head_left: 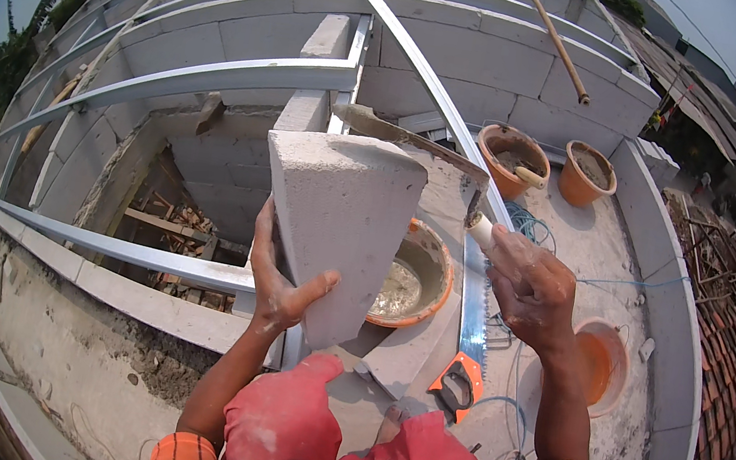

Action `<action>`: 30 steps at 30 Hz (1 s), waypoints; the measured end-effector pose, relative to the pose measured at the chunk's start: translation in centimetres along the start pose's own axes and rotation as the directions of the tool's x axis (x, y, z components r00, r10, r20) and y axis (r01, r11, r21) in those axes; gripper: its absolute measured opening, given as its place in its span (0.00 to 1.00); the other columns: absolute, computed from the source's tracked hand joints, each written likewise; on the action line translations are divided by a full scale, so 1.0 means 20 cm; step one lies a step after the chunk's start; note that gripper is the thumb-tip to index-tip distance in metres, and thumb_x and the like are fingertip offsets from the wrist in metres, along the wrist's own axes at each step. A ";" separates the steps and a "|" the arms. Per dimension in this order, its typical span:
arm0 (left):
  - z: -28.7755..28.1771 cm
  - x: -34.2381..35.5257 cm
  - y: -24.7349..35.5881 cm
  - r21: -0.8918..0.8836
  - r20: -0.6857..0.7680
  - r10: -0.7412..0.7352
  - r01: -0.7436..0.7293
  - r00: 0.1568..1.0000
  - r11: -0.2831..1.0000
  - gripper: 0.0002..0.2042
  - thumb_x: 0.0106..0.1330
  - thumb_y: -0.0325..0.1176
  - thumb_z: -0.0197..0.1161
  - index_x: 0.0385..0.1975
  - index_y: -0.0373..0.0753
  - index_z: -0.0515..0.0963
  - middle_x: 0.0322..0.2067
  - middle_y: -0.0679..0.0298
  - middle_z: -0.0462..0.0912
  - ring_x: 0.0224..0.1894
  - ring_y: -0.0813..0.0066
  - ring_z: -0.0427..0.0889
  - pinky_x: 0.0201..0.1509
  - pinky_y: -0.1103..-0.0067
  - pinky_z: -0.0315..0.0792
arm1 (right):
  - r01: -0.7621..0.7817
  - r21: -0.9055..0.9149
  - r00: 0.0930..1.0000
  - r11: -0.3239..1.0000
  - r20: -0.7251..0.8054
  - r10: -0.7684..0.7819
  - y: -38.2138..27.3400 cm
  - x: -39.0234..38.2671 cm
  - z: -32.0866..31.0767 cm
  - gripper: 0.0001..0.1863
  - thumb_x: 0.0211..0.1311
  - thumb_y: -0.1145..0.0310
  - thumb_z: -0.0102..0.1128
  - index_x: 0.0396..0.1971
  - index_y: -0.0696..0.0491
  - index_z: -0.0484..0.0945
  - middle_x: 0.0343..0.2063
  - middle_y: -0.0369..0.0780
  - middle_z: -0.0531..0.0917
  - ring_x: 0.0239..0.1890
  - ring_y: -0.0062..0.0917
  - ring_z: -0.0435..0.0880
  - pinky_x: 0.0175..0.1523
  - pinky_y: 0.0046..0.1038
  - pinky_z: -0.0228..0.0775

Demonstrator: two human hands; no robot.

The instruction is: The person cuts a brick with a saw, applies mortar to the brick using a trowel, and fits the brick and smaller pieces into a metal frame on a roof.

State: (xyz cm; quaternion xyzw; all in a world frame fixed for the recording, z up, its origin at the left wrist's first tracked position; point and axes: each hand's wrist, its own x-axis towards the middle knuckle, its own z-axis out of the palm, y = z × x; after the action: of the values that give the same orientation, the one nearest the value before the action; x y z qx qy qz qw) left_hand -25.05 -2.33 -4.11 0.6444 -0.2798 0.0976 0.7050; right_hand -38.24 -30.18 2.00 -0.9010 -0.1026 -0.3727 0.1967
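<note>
My left hand [280, 285] grips a pale, wedge-shaped lightweight concrete block [345, 203] by its lower left side, thumb on the near face. The block is tilted up in front of me. My right hand [531, 288] is closed round the white handle of a trowel [424, 143]. Its mortar-smeared blade reaches left behind the block's top edge; whether they touch I cannot tell. Partly hidden behind the block is an orange tub [446, 285] with grey wet mix inside. Below my right hand lies a handsaw [457, 384] with an orange handle.
Silver metal beams [220, 75] cross ahead and to the left, over an opening in the floor. Two orange buckets [590, 176] stand at the back right, one holding a tool. A tub [620, 358] of orange liquid sits at right. Blue cord [531, 224] trails across the floor.
</note>
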 end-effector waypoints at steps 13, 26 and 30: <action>-0.05 0.03 0.06 0.070 0.052 0.006 -0.010 0.999 0.997 0.52 0.39 0.40 0.72 0.67 0.28 0.51 0.54 0.48 0.68 0.56 0.58 0.72 0.61 0.65 0.66 | 0.236 -0.370 0.938 0.898 -0.154 -0.309 0.11 0.03 0.06 0.34 0.37 0.79 0.72 0.51 0.41 0.79 0.39 0.33 0.85 0.28 0.25 0.81 0.30 0.27 0.73; -0.07 0.07 0.10 0.144 -0.047 0.022 -0.015 0.999 0.989 0.52 0.40 0.40 0.71 0.66 0.27 0.51 0.51 0.46 0.69 0.54 0.54 0.73 0.60 0.63 0.67 | 0.047 -0.243 0.979 0.969 -0.182 -0.093 -0.03 -0.05 0.20 0.34 0.40 0.79 0.70 0.54 0.43 0.79 0.41 0.36 0.84 0.30 0.29 0.82 0.34 0.29 0.75; -0.08 0.15 0.10 0.237 -0.117 0.047 -0.018 0.992 0.971 0.51 0.41 0.42 0.71 0.66 0.27 0.51 0.49 0.45 0.70 0.51 0.55 0.76 0.56 0.61 0.71 | -0.042 -0.138 0.989 0.989 -0.146 0.022 -0.14 -0.13 0.31 0.30 0.44 0.80 0.70 0.53 0.47 0.79 0.41 0.41 0.84 0.37 0.34 0.84 0.40 0.31 0.77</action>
State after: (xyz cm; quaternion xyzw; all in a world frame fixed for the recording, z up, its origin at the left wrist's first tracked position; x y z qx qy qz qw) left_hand -23.10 -1.08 -0.80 0.7116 -0.2335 0.1809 0.6375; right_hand -37.17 -25.07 -3.04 -0.8849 -0.0471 -0.4400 0.1453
